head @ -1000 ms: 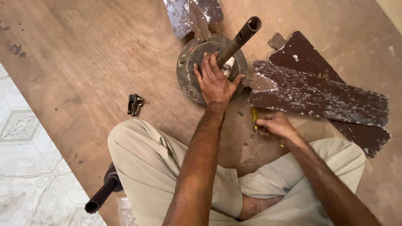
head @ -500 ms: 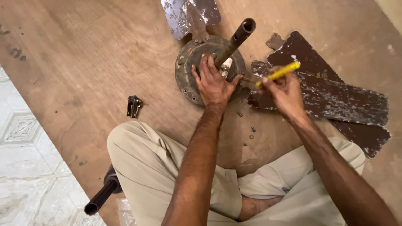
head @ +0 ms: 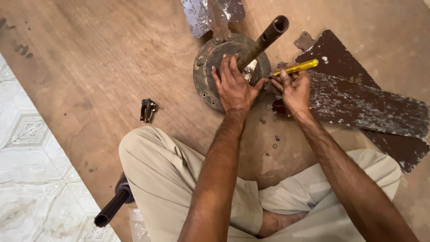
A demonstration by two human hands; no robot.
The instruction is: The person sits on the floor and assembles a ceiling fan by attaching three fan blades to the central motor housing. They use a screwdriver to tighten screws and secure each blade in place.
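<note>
A round rusty fan motor housing lies on the brown floor, with a dark metal rod sticking up out of its middle. My left hand presses flat on the housing, fingers spread, beside the rod. My right hand grips a yellow-handled screwdriver, its tip pointing left at the housing's right edge. A worn brown fan blade reaches out to the right from under my right hand.
Another fan blade points away at the top. A small metal bracket lies to the left. Loose screws sit near my crossed legs. A dark pipe lies by my left knee. White tiles border the left.
My right hand lifted the yellow screwdriver from the floor near my lap and brought it to the housing's right edge. My left hand stayed on the housing.
</note>
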